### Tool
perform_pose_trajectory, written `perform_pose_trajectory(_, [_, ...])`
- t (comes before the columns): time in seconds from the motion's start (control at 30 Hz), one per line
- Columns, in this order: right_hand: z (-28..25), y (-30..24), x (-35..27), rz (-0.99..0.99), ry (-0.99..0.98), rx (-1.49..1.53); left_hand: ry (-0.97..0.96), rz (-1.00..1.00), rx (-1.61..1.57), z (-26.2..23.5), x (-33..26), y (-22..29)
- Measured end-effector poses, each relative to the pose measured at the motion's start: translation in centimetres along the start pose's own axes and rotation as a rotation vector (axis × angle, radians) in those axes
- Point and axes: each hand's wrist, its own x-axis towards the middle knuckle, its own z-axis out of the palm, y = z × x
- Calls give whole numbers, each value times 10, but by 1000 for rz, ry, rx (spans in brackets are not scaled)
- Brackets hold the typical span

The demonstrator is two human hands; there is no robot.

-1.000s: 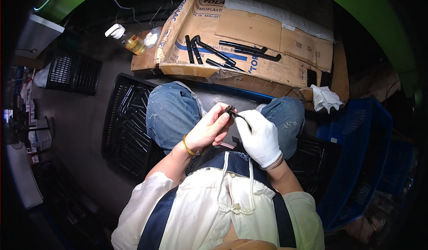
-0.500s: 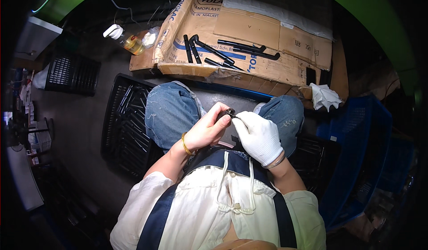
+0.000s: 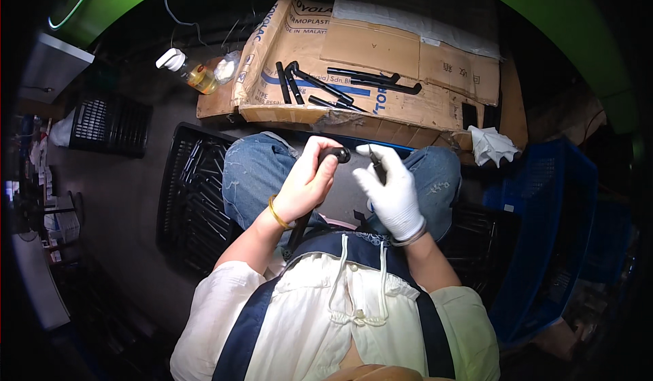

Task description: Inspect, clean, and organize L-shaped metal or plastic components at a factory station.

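My bare left hand (image 3: 307, 185) is closed around a black curved tube (image 3: 341, 154). Its rounded end pokes out past my thumb, and a straight dark length shows below my wrist. In a white knitted glove, my right hand (image 3: 394, 201) grips a slim dark tool (image 3: 377, 168) with a thin tip, its exact kind too small to tell. The tool is apart from the tube, a short way to its right. Several black hooked tubes (image 3: 320, 85) lie on the flattened cardboard (image 3: 381, 44) ahead of me.
Left of my knee stands a black crate (image 3: 178, 177) full of black tubes. Farther left is another black basket (image 3: 109, 124). A bottle (image 3: 190, 72) of yellowish liquid sits by the cardboard. At right are a crumpled white cloth (image 3: 492, 146) and blue crates (image 3: 544, 224).
My hands have drawn apart. The right hand has pulled the dark tool away from the tube's end, and the left has tilted the tube, showing more of it.
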Motion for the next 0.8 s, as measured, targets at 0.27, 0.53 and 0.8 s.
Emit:
perform_pose_trajectory(0.27, [4, -15, 14, -89, -245, 153, -180, -78, -446, 6, 1, -3])
perform_pose_trajectory(0.53, [3, -29, -13, -88, -205, -89, 1, 282, -242, 4, -10, -39])
perform_pose_trajectory(0.8, [13, -29, -23, -108, -205, -171, 79, 386, -44, 3, -10, -40])
